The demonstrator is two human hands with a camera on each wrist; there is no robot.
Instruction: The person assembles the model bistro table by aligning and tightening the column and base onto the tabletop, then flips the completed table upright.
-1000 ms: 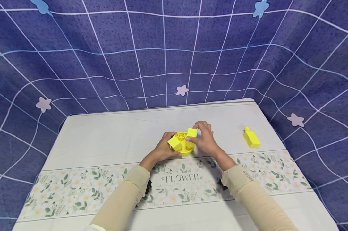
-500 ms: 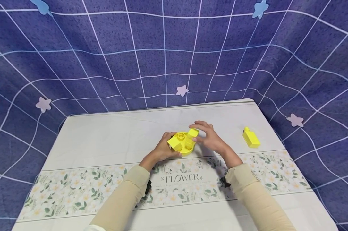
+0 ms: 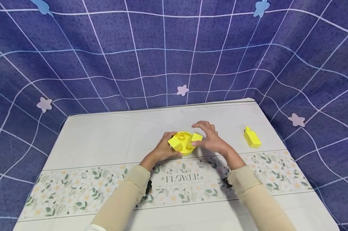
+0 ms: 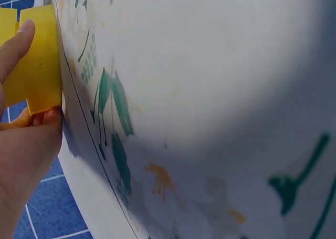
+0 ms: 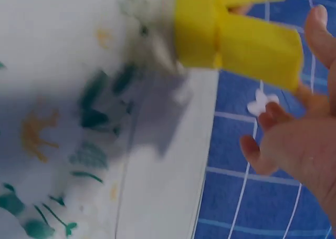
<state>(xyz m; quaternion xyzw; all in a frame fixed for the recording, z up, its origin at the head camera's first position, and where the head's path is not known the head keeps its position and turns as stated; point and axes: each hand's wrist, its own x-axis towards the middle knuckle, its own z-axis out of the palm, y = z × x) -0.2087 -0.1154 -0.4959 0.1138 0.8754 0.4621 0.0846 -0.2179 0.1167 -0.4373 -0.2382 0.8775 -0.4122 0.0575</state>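
Note:
A yellow round base (image 3: 186, 152) sits on the table in the head view. It carries a ring-shaped socket (image 3: 181, 136) and two upright yellow blocks, a left block (image 3: 175, 143) and a right block (image 3: 196, 138) that leans outward. My left hand (image 3: 164, 147) grips the base from the left, thumb in front; the left wrist view shows the thumb (image 4: 23, 37) against the yellow side. Around the right block's upper end, my right hand (image 3: 210, 138) has its fingers spread. Its thumb (image 5: 319, 34) stands apart from the right block in the right wrist view.
A loose yellow block with a round peg (image 3: 252, 138) lies at the table's right. The white tabletop (image 3: 110, 138) has a floral band (image 3: 75, 189) across it. Blue gridded cloth (image 3: 150, 64) hangs behind and at both sides.
My right hand has let go of the right block and shifted slightly right, its fingers spreading. The right block now leans further outward. The left hand and base stay in place.

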